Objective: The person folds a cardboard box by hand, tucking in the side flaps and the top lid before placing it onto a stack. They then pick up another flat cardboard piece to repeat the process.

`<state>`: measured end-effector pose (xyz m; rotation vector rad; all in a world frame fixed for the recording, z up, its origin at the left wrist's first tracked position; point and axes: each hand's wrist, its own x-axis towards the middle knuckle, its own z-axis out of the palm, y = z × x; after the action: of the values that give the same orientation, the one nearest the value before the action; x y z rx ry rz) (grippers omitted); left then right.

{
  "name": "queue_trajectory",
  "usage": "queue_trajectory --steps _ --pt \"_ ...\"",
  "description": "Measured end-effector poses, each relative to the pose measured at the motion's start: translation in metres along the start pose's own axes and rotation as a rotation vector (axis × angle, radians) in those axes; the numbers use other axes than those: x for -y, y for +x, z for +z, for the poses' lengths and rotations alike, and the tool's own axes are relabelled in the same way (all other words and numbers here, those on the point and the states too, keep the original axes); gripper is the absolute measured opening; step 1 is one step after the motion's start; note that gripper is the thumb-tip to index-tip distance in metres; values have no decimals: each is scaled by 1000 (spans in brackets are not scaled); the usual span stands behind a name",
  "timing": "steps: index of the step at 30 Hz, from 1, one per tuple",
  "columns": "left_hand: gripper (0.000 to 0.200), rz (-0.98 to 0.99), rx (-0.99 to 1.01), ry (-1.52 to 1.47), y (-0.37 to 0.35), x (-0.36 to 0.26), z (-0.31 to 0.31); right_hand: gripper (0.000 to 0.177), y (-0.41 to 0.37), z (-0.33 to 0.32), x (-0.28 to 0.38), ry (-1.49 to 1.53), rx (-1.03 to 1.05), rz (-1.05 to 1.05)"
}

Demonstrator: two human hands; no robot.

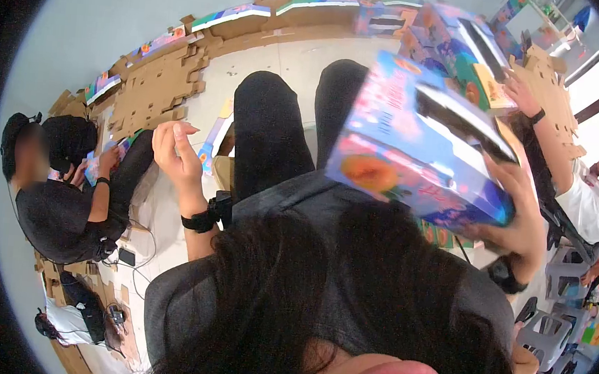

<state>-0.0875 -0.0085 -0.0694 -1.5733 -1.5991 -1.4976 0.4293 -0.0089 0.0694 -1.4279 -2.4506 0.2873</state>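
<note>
My right hand [523, 211] grips one end of a pink and blue printed fruit carton [394, 145], its fingers at the top side and underneath. The carton is tilted in front of my right thigh, with a large orange fruit picture on one side and white-edged dark openings on top. It is slightly blurred. My left hand [176, 150] is raised beside my left knee with nothing in it. Its fingers are loosely bent, the thumb apart. A folded printed cardboard piece [215, 138] stands on the floor just beyond that hand.
To the right, another person's hand [521, 93] is at a second printed carton [458, 45]. On the left a seated person [59, 203] handles a printed piece. Flattened brown cardboard [153, 80] lies along the wall. Grey stools [548, 340] stand lower right; cables and a phone [126, 256] lie left.
</note>
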Motion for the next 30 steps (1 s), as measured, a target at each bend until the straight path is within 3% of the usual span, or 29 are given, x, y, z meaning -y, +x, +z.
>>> queue_trajectory --steps 2,5,13,16,21,24,27,30 --pt "31 -4 0 -34 0 1 3 100 -25 -5 -5 -67 -12 32" --pt "31 25 28 -29 0 -2 7 98 -51 -1 -14 -94 3 373" --pt "32 76 74 -6 0 -3 13 97 -69 79 -140 -394 -210 778" --pt "31 38 72 -2 -2 2 13 95 -58 108 -175 -561 -218 825" --pt "36 14 125 57 2 11 8 99 -48 180 -238 -684 -365 729" --pt "42 -190 139 -54 -1 21 5 99 -47 219 -269 -621 -367 777" --pt "43 -314 57 -214 -15 57 13 107 -46 199 -267 -592 -91 846" --pt "54 -650 271 -291 -26 80 19 113 -34 192 -271 -626 106 858"
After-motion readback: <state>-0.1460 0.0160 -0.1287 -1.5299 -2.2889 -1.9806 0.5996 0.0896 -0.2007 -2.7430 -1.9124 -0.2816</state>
